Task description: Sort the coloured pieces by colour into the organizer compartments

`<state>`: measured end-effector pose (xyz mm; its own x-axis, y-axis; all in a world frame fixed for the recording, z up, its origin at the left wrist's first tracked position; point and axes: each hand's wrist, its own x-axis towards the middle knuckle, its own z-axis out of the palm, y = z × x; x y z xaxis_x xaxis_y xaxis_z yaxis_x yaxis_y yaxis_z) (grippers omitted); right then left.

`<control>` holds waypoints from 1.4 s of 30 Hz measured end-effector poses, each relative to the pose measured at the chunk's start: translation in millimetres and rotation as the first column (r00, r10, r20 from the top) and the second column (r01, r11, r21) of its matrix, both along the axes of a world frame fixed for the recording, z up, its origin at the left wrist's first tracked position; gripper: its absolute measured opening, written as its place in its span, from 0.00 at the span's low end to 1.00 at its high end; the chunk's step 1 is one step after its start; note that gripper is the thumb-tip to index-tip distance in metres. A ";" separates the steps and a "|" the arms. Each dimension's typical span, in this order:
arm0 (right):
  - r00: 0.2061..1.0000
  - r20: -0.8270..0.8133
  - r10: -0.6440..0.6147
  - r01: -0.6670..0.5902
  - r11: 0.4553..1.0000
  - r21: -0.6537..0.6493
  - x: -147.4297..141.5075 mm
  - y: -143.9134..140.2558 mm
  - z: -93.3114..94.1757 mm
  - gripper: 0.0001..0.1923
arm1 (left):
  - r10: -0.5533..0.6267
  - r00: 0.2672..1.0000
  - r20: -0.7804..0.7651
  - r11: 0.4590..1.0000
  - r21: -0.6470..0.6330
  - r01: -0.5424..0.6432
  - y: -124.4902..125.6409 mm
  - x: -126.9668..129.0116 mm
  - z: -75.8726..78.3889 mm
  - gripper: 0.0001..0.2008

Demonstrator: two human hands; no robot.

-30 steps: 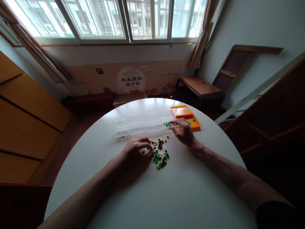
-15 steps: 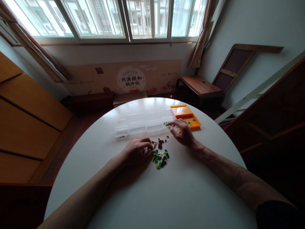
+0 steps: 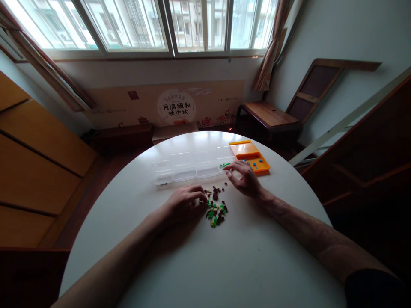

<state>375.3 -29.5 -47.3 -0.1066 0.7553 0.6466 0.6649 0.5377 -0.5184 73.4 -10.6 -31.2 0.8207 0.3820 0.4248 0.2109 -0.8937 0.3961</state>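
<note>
A small heap of tiny green, brown and cream bricks (image 3: 215, 208) lies in the middle of a round white table (image 3: 199, 256). My left hand (image 3: 184, 202) rests on the table at the heap's left edge, its fingertips pinched at the pieces. My right hand (image 3: 244, 177) hovers just right of the heap, fingers spread, in front of a row of clear plastic compartment boxes (image 3: 189, 169). The rightmost box holds a few green pieces (image 3: 224, 164). An orange tray (image 3: 252, 156) with some small blue pieces stands behind my right hand.
Beyond the table are a low wooden bench (image 3: 268, 115), a leaning wooden frame (image 3: 321, 85) and a printed board (image 3: 173, 105) against the wall under the window. Wooden panels (image 3: 38, 158) stand at the left.
My right hand has drawn back from the green-piece box and orange tray towards the heap, its fingers opening. My left hand stayed at the heap's left edge.
</note>
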 end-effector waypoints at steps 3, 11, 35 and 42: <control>0.999 0.020 0.040 -0.040 0.999 0.002 -1.7 -1.8 0.8 0.06 | 0.004 0.999 0.032 1.000 -0.004 -0.004 -1.1 1.3 3.6 0.04; 0.904 0.204 0.376 -0.396 0.916 0.066 -20.2 -14.8 8.8 0.03 | 0.053 0.985 0.163 0.998 0.029 -0.058 3.2 1.9 2.2 0.02; 0.948 0.125 0.292 -0.292 0.956 -0.016 -15.7 -13.6 9.0 0.04 | 0.090 0.981 0.173 0.986 0.122 -0.112 -1.0 2.6 2.9 0.02; 0.995 -0.051 -0.082 0.083 0.996 0.020 9.9 6.6 1.3 0.05 | 0.058 0.996 0.071 0.991 0.120 -0.067 2.3 -0.7 -5.5 0.02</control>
<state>385.3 -22.9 -46.0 -0.0116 0.7457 0.6662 0.6808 0.4938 -0.5409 72.7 -8.3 -36.6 0.7648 0.3735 0.5250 0.2443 -0.9221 0.3001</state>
